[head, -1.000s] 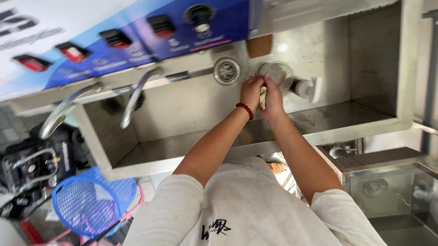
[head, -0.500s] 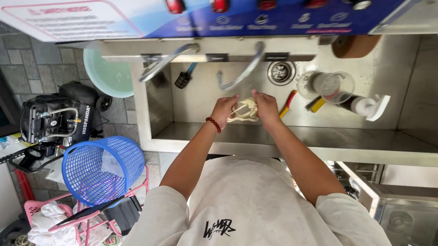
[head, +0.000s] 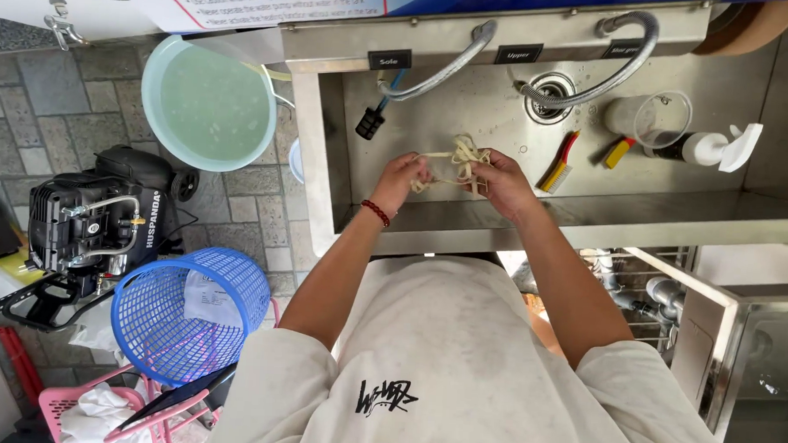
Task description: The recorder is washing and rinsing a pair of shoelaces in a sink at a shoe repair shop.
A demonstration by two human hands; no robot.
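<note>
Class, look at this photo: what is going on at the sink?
A person stands at a steel sink and holds a tangle of pale cream strips over the basin. The left hand and the right hand each grip one side of it. A clear cup, a spray bottle and a brush lie in the basin, untouched.

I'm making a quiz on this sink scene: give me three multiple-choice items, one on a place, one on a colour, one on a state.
1. Where does the blue mesh basket stand?
A. in the sink
B. on the tiled floor, left of the sink
C. on the counter

2. What colour is the bracelet on the left wrist?
A. red
B. green
C. white

3. How is the pale tangled strip held?
A. lying loose
B. by one hand
C. between both hands

Answers: 1 B, it sits on floor tiles beside the steel sink. 2 A, red beads show. 3 C, left hand and right hand both grip it.
</note>
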